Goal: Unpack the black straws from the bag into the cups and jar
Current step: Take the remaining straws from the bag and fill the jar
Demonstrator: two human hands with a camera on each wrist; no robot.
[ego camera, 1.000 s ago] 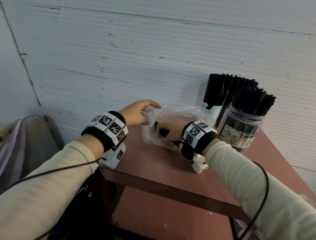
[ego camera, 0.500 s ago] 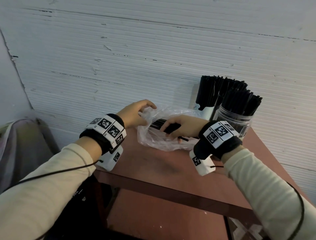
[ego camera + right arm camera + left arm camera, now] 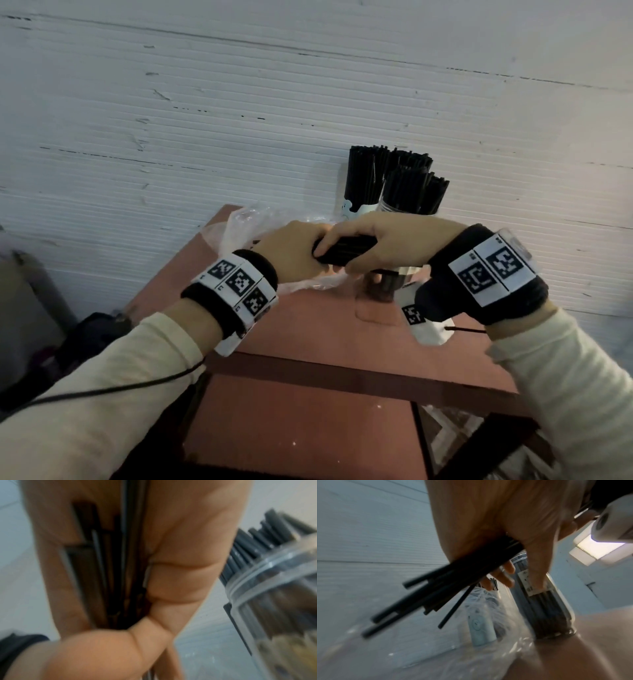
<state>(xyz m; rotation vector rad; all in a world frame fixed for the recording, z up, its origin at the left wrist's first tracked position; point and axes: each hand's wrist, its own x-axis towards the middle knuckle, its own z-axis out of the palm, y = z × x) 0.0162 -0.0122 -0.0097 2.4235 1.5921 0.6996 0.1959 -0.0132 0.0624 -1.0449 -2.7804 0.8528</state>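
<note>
Both hands gripping straw bundle above bag

Straws held over the counter, before the jar and cup

On the counter, the bag lies left; the cup and jar stand right, against the wall. Both hands meet on a bunch of straws before the jar.

Your head view looks down on the worktop; both wrist views sit close, sharing the straws and jar.
</note>
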